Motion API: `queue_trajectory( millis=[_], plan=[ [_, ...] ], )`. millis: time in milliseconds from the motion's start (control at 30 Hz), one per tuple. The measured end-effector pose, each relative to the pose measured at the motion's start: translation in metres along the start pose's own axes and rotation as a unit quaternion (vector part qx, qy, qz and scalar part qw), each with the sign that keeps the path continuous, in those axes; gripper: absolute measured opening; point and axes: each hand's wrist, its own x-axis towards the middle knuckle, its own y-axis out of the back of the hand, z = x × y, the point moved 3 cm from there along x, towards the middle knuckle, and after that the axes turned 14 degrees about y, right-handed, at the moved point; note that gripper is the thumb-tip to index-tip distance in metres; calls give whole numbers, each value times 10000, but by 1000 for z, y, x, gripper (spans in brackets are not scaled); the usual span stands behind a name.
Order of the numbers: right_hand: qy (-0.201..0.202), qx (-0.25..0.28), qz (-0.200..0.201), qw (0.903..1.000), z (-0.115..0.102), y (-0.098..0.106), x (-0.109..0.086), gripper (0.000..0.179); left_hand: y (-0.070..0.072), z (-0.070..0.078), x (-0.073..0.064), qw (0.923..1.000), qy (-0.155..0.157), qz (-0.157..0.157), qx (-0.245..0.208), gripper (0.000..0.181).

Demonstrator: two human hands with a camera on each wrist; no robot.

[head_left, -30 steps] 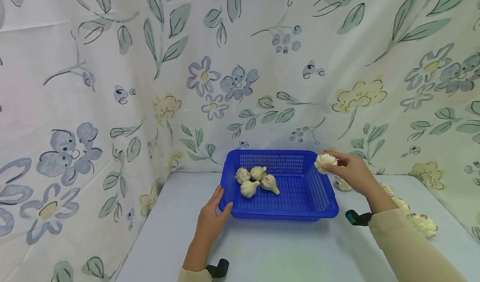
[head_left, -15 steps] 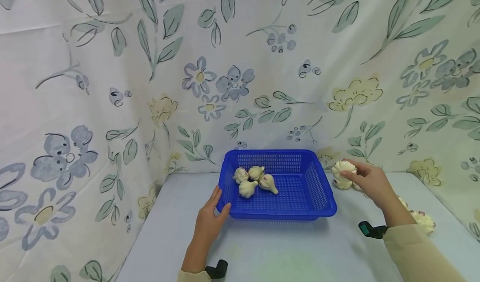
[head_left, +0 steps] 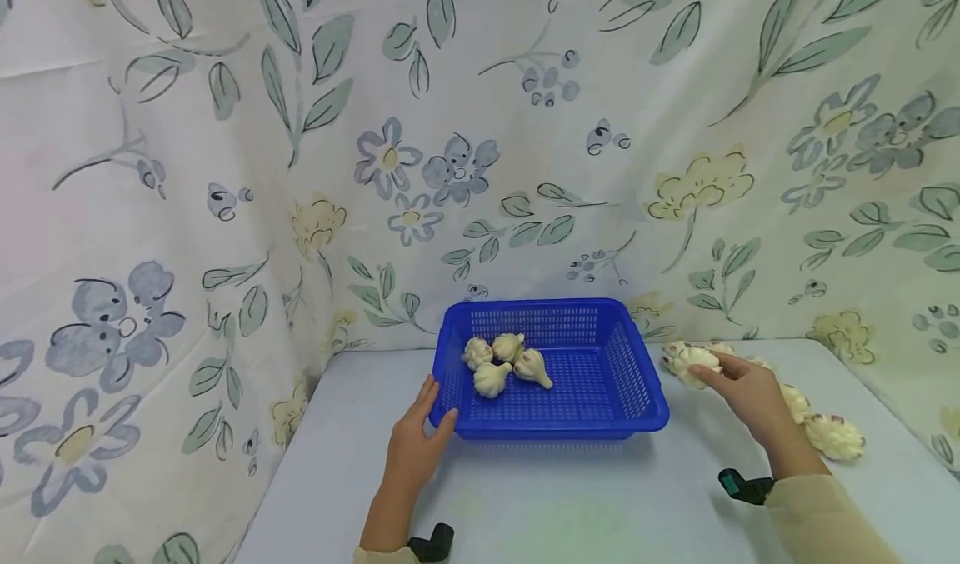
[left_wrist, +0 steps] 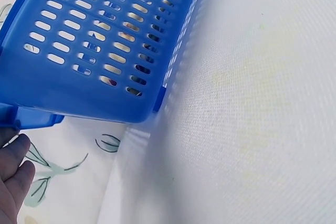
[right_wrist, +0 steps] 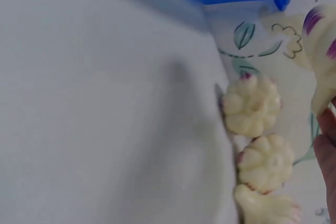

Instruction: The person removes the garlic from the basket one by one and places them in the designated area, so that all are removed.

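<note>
A garlic bulb (head_left: 694,366) with a pale body is pinched between thumb and fingers of my right hand (head_left: 753,399), just right of the basket. In the right wrist view this bulb (right_wrist: 323,51) shows purple streaks, and the fingers grip it at its stem. A blue plastic basket (head_left: 547,425) with slotted walls stands in front of me, with several garlic bulbs (head_left: 491,379) grouped in its left half. My left hand (head_left: 412,447) lies at the basket's left rim, fingers extended and thumb apart near the front corner.
More garlic bulbs (head_left: 834,437) lie in a line along the right side of the white table (head_left: 555,506), partly hidden behind my right hand. A floral cloth (head_left: 525,156) hangs behind the table and down the left side.
My right hand has moved from the basket's right rim out to the right and lower, carrying the garlic bulb toward the others. My left hand keeps its place at the basket.
</note>
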Motion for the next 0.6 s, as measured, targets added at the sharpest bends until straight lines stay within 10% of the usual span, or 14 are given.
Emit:
queue_trajectory(
  millis=[600],
  plan=[
    [-44, -220, -533, 9983, 38, -24, -5, 102, 1, 2, -2, 9998, -136, 100, -59, 64]
  ],
)
